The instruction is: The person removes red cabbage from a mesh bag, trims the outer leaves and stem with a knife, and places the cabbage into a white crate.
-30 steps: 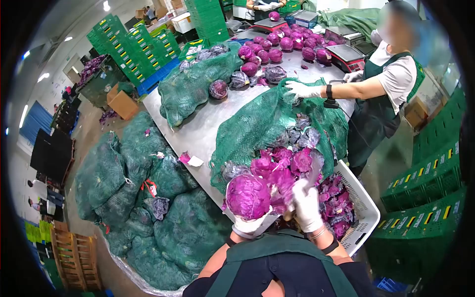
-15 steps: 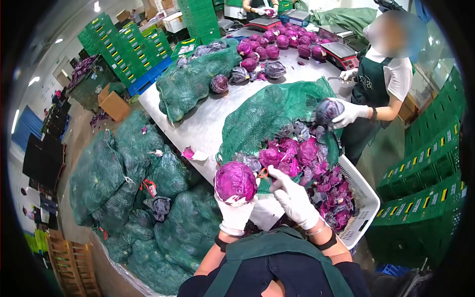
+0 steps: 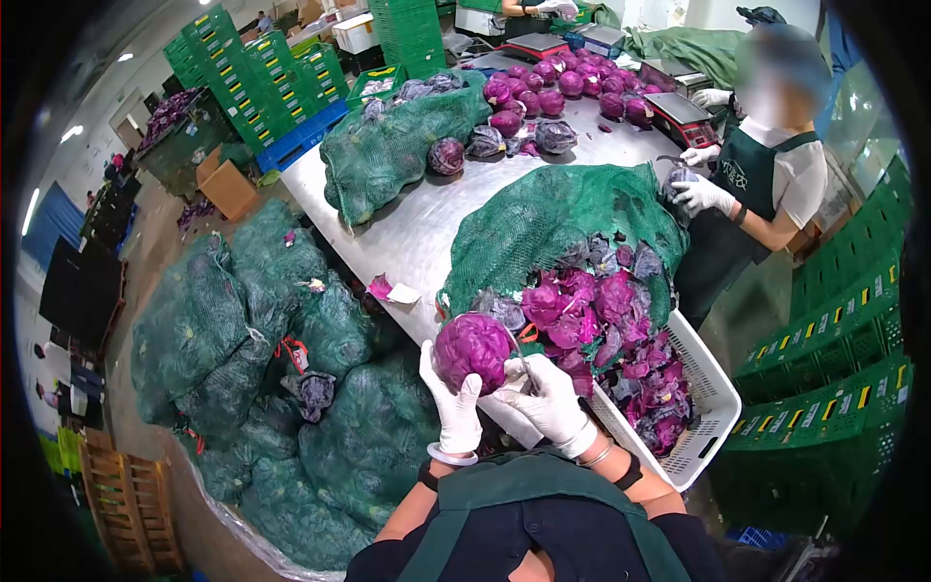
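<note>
My left hand [image 3: 454, 412] is wrapped round a purple cabbage [image 3: 471, 351] and holds it up in front of my chest. At the cabbage's right side, my right hand [image 3: 545, 400] is closed on what looks like a knife [image 3: 515, 347]. Only a thin curved blade shows beside the cabbage; its handle is hidden in the fingers. Both hands wear white gloves. Just beyond them, loose purple leaves [image 3: 582, 301] lie at the mouth of a green mesh sack [image 3: 553, 213]. A white crate [image 3: 716, 412] full of trimmed leaves stands to the right.
On the metal table [image 3: 412, 257] are another mesh sack [image 3: 388, 145] and many cabbages [image 3: 551, 102] near red scales [image 3: 679, 118]. Filled sacks [image 3: 194, 320] are piled at left. A co-worker [image 3: 752, 184] across the table holds a cabbage and a curved knife. Green crates [image 3: 824, 407] stand at right.
My right hand has moved from a raised, half-open pose down against the cabbage, which has turned slightly. The co-worker has drawn a dark cabbage back from the sack towards their body.
</note>
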The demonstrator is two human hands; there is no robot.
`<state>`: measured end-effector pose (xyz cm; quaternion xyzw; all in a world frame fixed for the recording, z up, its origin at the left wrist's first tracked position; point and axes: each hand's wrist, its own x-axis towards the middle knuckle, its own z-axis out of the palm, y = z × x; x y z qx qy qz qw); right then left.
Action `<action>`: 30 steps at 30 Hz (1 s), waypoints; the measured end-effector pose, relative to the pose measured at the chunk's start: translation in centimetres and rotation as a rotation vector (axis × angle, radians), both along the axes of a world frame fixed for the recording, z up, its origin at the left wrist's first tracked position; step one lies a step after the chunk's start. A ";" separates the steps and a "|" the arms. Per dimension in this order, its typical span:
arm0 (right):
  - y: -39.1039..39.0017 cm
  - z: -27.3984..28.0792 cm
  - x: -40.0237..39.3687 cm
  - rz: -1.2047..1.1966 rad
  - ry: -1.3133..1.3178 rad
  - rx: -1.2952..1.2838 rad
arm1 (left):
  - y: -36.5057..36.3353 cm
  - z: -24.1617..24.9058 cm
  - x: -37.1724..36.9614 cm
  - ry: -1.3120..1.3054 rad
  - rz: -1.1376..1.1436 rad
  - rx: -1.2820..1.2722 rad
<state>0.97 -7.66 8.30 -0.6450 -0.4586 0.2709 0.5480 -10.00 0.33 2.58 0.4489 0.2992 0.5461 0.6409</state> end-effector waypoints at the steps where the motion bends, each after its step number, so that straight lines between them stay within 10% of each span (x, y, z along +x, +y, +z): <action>1: 0.2 -0.2 -0.5 0.000 -0.001 -0.002 | -0.1 0.1 0.1 -0.001 0.000 -0.002; 7: 0.8 -3.1 -0.4 -0.074 0.363 -0.087 | -0.5 0.4 0.3 0.173 0.076 0.200; 22: 0.9 -3.8 -0.1 -0.055 0.277 -0.069 | 1.4 -1.4 -0.3 0.498 0.171 0.507; 27: 1.2 0.0 0.6 -0.120 0.508 0.080 | 1.2 -0.4 0.0 0.139 0.054 0.252; 30: 1.4 0.0 1.5 -0.059 0.335 0.069 | 2.1 -1.4 -0.6 0.452 0.140 0.562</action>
